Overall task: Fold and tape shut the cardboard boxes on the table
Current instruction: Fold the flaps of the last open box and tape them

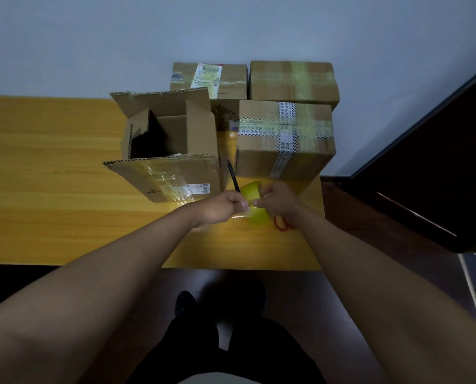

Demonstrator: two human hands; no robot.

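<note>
An open cardboard box [173, 151] stands in the middle of the wooden table [51, 176], its flaps spread and its inside dark. Just in front of it, both hands meet over a yellow-green roll of tape [255, 206]. My right hand [277, 199] grips the roll. My left hand [223, 207] pinches the tape's loose end beside it and also holds a dark pen-like blade [232, 174] that points toward the boxes. Three taped boxes stand behind: one at the front right [285, 139], one at the back right [293, 83], one at the back middle [209, 79].
A red cord [282, 224] lies on the table under my right wrist. The table's near edge runs just behind my forearms. A dark cabinet or door [430, 167] stands to the right of the table. A pale wall backs the boxes.
</note>
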